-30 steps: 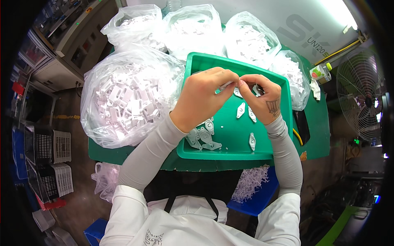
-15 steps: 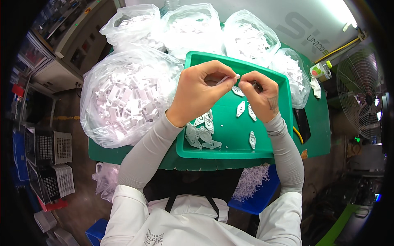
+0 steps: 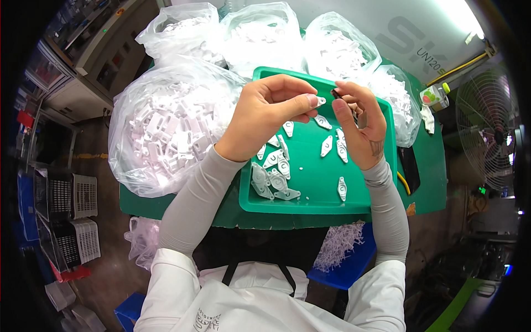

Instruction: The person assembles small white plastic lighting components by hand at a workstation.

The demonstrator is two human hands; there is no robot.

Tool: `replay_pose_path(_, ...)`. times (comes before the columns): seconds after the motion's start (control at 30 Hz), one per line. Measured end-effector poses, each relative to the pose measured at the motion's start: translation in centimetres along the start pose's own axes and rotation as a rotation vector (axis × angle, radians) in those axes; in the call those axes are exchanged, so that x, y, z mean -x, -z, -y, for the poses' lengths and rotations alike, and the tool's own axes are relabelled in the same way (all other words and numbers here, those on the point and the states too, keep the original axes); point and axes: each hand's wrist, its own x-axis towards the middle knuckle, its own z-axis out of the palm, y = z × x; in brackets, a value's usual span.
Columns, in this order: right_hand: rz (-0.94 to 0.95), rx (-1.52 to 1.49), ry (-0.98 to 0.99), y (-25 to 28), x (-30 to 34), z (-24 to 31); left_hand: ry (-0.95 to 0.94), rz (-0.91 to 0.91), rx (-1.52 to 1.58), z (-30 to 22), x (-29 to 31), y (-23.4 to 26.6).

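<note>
Above the green tray (image 3: 310, 207), my left hand (image 3: 268, 110) pinches a small white plastic part (image 3: 321, 102) between thumb and fingertips; its holed end sticks out. My right hand (image 3: 362, 124) is curled round a small dark tool (image 3: 336, 94), whose tip points toward that part with a gap between them. The tool's exact kind is mostly hidden by the fingers. Below the hands, several white diamond-shaped plastic parts lie in the tray: a loose one (image 3: 342, 189) near the front, others at the right, and a heap (image 3: 274, 180) in the left corner.
Clear plastic bags of white parts stand behind the tray, with a large bag (image 3: 171, 133) at its left. To the right are a bottle (image 3: 434, 96) and a fan (image 3: 487, 124). A blue bin (image 3: 343, 271) of white scraps sits below the table edge.
My hands have moved apart. The right fingers have opened somewhat and lifted, exposing more of the dark tool, while the left hand has turned, still pinching the white part.
</note>
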Motion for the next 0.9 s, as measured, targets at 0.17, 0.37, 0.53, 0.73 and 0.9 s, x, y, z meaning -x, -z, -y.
replay_pose_path(0.17, 0.05, 0.149, 0.152, 0.38, -0.23, 0.16, 0.041, 0.023, 0.042, -0.21, 0.13, 0.32)
replay_pose_path(0.37, 0.027, 0.197, 0.233, 0.32, -0.32, -0.33, 0.047, 0.056, 0.045, -0.23, 0.12, 0.51)
replay_pose_path(0.53, 0.029, 0.219, 0.25, 0.34, -0.36, -0.23, 0.042, 0.067, 0.049, -0.07, 0.09, 0.51)
replay_pose_path(0.73, 0.035, 0.241, 0.243, 0.4, -0.28, -0.02, 0.016, 0.077, 0.06, -0.06, 0.06, 0.48)
replay_pose_path(0.9, 0.001, 0.269, 0.254, 0.1, -0.33, 0.3, 0.016, 0.058, 0.086, -0.07, 0.1, 0.3)
